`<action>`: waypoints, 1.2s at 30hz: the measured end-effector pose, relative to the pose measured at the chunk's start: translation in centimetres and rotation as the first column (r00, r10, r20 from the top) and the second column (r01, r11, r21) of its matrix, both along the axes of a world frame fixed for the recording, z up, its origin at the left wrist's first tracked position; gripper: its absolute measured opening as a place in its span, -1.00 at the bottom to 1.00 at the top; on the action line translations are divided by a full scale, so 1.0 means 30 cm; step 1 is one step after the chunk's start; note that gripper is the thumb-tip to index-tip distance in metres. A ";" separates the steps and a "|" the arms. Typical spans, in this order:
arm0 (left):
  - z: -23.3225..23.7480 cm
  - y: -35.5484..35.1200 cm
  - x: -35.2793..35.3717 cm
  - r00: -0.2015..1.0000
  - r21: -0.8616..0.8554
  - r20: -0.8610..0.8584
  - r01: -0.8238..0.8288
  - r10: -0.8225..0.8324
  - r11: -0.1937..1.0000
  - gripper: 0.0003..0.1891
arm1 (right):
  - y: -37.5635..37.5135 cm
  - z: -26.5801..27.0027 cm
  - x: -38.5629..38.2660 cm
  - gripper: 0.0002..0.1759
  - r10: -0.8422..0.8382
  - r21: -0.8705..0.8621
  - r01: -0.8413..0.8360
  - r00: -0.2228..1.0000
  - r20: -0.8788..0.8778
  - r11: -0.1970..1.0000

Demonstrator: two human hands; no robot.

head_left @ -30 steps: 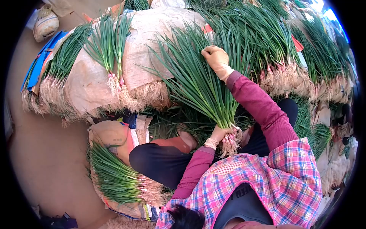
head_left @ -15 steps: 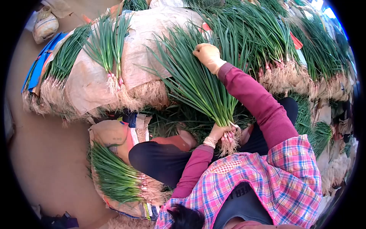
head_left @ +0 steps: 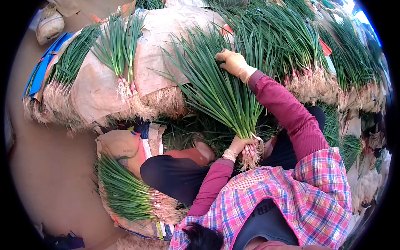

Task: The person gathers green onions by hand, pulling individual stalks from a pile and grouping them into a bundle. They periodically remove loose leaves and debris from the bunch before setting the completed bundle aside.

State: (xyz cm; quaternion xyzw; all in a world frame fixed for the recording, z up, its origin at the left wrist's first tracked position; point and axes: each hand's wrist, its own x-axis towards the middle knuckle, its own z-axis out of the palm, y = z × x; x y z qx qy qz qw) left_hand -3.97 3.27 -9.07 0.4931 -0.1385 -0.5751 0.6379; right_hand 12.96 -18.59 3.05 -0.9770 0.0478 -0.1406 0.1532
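Observation:
My left hand [head_left: 237,146], in a pale glove, is wrapped round the lower stems of a bunch of spring onions [head_left: 227,98]. Their pinkish bulbs and stringy roots stick out to the right of the fist, and the long green leaves fan away from me. Over the upper leaves is my right hand [head_left: 233,64], gloved too, its fingers curled together against the greens. Whatever lies between those fingertips is too small to make out. Two small bunches of spring onions [head_left: 121,54] lie apart on a beige sheet [head_left: 166,58] beyond the held bunch.
Spring onion piles [head_left: 291,46] line the back and right, roots towards me. Another pile [head_left: 129,191] lies on sacking at my left, beside my bent knee [head_left: 171,175]. Loose green leaves [head_left: 187,133] cover the ground before me. A woven bag [head_left: 50,27] stands far left on brown floor [head_left: 54,166].
My right hand has shifted slightly right and towards me over the leaves, and its wrist has turned a little. My left hand keeps its hold on the bunch in the same place.

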 end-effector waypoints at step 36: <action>0.005 -0.004 -0.011 0.998 -0.029 -0.044 -0.035 0.033 0.999 -0.77 | -0.012 0.047 -0.148 -0.66 0.205 0.047 -0.203 0.978 -0.040 0.978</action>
